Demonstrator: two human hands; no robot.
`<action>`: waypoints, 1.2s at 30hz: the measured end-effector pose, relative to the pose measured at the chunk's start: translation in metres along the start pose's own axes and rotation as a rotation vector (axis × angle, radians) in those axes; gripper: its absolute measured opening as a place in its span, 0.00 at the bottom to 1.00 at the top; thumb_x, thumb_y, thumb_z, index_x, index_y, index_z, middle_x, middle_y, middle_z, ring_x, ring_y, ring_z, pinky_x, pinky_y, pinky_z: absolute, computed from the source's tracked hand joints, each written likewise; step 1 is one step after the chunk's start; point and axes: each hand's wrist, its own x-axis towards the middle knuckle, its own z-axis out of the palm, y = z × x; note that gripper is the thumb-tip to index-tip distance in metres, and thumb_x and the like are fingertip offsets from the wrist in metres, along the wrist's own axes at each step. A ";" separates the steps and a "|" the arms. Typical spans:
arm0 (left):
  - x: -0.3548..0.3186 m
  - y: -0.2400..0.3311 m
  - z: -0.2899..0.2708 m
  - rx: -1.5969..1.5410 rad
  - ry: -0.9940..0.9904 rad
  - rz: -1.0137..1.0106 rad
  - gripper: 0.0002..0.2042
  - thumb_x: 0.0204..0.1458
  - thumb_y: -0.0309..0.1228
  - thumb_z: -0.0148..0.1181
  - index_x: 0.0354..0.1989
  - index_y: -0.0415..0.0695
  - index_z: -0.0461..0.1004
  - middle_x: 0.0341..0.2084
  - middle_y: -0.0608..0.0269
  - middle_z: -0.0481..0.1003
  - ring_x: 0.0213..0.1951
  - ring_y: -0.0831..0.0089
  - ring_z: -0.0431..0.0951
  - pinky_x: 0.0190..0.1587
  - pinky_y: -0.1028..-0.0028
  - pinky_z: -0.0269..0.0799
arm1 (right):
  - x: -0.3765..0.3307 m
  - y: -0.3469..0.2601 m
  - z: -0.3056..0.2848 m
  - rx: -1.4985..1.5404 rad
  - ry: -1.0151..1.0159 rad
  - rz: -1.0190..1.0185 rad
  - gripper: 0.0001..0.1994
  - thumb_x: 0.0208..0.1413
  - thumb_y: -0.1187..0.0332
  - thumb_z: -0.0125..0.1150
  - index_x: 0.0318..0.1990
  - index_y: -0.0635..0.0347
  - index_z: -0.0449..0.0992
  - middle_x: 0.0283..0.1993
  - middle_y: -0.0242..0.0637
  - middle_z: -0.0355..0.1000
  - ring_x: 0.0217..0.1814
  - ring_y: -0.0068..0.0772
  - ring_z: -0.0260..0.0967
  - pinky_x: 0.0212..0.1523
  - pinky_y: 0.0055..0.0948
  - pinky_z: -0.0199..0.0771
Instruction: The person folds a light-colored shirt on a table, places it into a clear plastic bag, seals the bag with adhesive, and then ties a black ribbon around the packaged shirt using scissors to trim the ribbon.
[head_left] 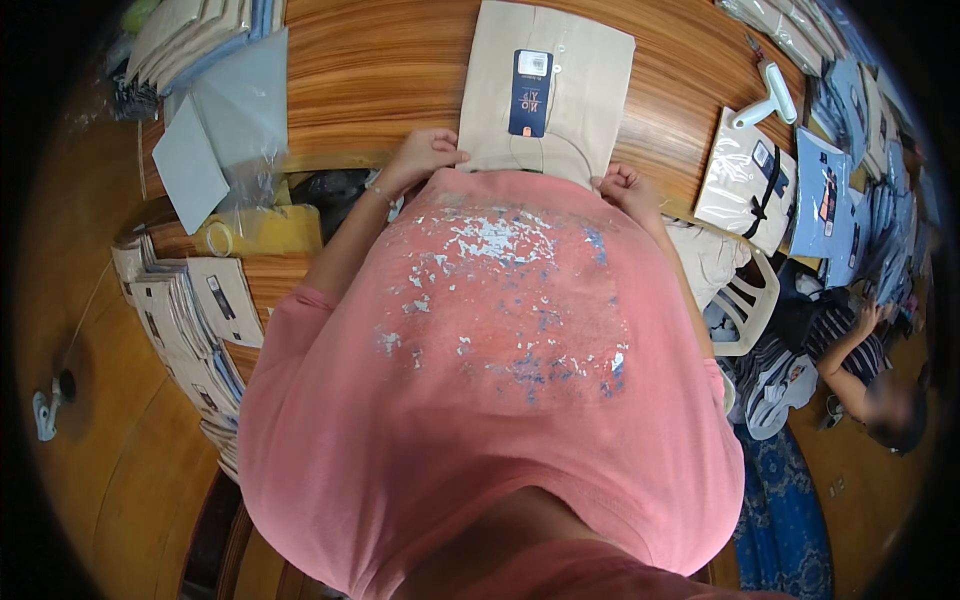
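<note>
A folded beige shirt (pixel 590 90) lies on the wooden table in front of me, with a dark blue hang tag (pixel 530 95) on its front and a few small buttons beside the tag. My left hand (pixel 425 158) is closed, its fingertips pinching the shirt's near left corner. At the near right corner, my right hand (pixel 630 188) is also closed, thumb and fingers on the shirt's edge. The edge nearest my body is partly hidden by my pink top.
White pistol-shaped tool (pixel 770 100) and bagged beige shirt (pixel 735 180) lie right, near blue folded shirts (pixel 822 190). Clear plastic bags (pixel 240 100) and white card (pixel 190 165) are left, above stacked garments (pixel 175 315). A plastic chair (pixel 750 305) and another person (pixel 850 350) are right.
</note>
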 end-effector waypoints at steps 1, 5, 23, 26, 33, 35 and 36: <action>0.000 -0.009 0.002 -0.033 0.001 0.022 0.09 0.45 0.28 0.64 0.32 0.40 0.71 0.21 0.65 0.74 0.25 0.82 0.72 0.28 0.83 0.66 | 0.000 0.001 0.002 -0.031 0.021 -0.036 0.09 0.49 0.76 0.61 0.38 0.63 0.70 0.22 0.27 0.69 0.21 0.15 0.62 0.24 0.16 0.63; -0.001 -0.016 0.002 0.216 0.262 0.275 0.11 0.46 0.27 0.62 0.36 0.37 0.71 0.27 0.62 0.75 0.29 0.76 0.74 0.33 0.79 0.70 | -0.006 -0.022 0.013 -0.460 0.216 -0.336 0.10 0.50 0.76 0.60 0.39 0.66 0.70 0.25 0.33 0.71 0.23 0.20 0.65 0.27 0.18 0.66; 0.023 0.033 0.065 0.035 0.118 0.533 0.11 0.52 0.28 0.56 0.42 0.38 0.69 0.34 0.62 0.73 0.37 0.75 0.74 0.41 0.78 0.69 | 0.044 -0.054 0.090 -0.092 0.110 -0.436 0.13 0.48 0.81 0.56 0.40 0.60 0.64 0.29 0.30 0.66 0.18 0.16 0.62 0.15 0.16 0.62; 0.013 0.035 0.051 0.002 0.210 0.556 0.12 0.53 0.27 0.55 0.45 0.39 0.68 0.37 0.62 0.72 0.38 0.77 0.73 0.42 0.78 0.69 | 0.046 -0.051 0.079 0.009 0.149 -0.500 0.13 0.48 0.81 0.55 0.40 0.59 0.64 0.29 0.29 0.66 0.18 0.17 0.63 0.15 0.16 0.62; -0.030 0.002 -0.101 0.517 1.099 0.718 0.12 0.51 0.32 0.58 0.43 0.42 0.71 0.41 0.57 0.72 0.43 0.68 0.71 0.46 0.73 0.66 | 0.045 -0.047 0.041 -0.232 0.271 -0.486 0.12 0.51 0.75 0.57 0.44 0.60 0.69 0.29 0.30 0.67 0.22 0.20 0.66 0.18 0.17 0.65; -0.057 -0.006 -0.157 0.758 1.366 0.595 0.12 0.48 0.35 0.60 0.39 0.43 0.73 0.40 0.55 0.72 0.44 0.62 0.70 0.47 0.69 0.64 | 0.043 -0.053 0.030 -0.305 0.311 -0.548 0.11 0.53 0.71 0.56 0.44 0.61 0.70 0.34 0.34 0.68 0.23 0.23 0.68 0.19 0.18 0.67; -0.077 -0.019 -0.176 0.790 1.485 0.441 0.12 0.46 0.36 0.61 0.36 0.43 0.73 0.40 0.55 0.72 0.45 0.60 0.68 0.49 0.67 0.62 | 0.042 -0.061 0.028 -0.305 0.340 -0.486 0.10 0.53 0.70 0.56 0.42 0.60 0.71 0.33 0.33 0.68 0.22 0.21 0.67 0.18 0.16 0.63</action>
